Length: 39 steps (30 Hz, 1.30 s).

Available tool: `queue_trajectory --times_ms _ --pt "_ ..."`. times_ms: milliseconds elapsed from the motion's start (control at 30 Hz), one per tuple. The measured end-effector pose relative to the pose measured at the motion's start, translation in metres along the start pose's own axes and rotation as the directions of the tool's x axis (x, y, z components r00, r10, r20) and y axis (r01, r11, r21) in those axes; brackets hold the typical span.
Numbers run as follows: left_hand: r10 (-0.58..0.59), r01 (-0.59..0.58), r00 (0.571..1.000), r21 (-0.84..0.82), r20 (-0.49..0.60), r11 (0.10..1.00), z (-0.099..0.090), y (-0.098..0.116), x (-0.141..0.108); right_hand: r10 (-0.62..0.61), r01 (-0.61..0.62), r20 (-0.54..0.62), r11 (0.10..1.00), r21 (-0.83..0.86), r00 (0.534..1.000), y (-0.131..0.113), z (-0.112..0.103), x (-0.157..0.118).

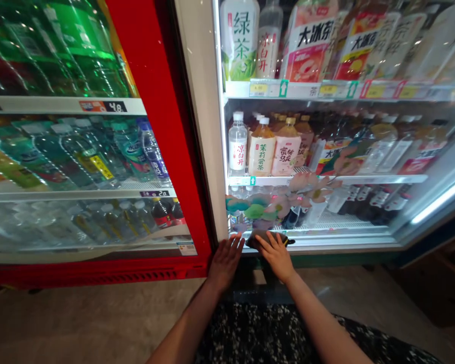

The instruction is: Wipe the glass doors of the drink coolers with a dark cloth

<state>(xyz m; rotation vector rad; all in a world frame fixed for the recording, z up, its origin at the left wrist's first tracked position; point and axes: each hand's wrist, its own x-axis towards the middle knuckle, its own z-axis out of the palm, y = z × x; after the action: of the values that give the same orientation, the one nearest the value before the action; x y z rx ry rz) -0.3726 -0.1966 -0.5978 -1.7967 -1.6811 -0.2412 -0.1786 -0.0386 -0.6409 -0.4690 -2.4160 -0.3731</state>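
Observation:
My right hand (277,257) presses a dark folded cloth (266,237) against the bottom of the right-hand glass-door fridge. A yellow edge and a black loop stick out at the cloth's right end. Just to the left, my left hand (226,259) rests with fingers extended on the lower left corner of the pale door frame (200,101), holding nothing. Its fingertips are close to the cloth but apart from it. Flower and leaf decorations (263,207) show on the glass right above my hands.
A red-framed fridge (155,76) with several bottles stands to the left. Behind the right-hand glass, shelves (326,180) carry rows of tea and water bottles. Below lies a beige floor (98,318), with dark patterned fabric (258,333) between my forearms.

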Motion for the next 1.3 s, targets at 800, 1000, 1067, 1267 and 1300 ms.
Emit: queue_trajectory --times_ms 800,1000,1067,1267,1300 --pt "0.252 -0.257 0.965 -0.062 -0.076 0.964 0.019 0.099 0.134 0.857 -0.703 -0.301 0.516 0.489 0.419 0.098 0.011 -0.038" --pt "0.293 -0.299 0.952 -0.065 -0.085 0.952 0.021 0.114 0.147 0.652 -0.540 -0.286 0.749 0.384 0.702 0.133 -0.029 -0.004" --pt "0.289 -0.294 0.954 -0.064 -0.075 0.954 0.021 0.118 0.157 0.732 -0.599 -0.332 0.679 0.426 0.595 0.165 -0.046 -0.005" --pt "0.288 -0.295 0.954 -0.089 -0.086 0.951 0.023 0.144 0.184 0.960 -0.711 -0.165 0.278 0.646 0.226 0.160 -0.027 -0.039" --pt "0.294 -0.301 0.952 -0.093 -0.088 0.949 0.024 0.148 0.187 0.965 -0.705 -0.119 0.252 0.663 0.233 0.151 -0.021 -0.040"
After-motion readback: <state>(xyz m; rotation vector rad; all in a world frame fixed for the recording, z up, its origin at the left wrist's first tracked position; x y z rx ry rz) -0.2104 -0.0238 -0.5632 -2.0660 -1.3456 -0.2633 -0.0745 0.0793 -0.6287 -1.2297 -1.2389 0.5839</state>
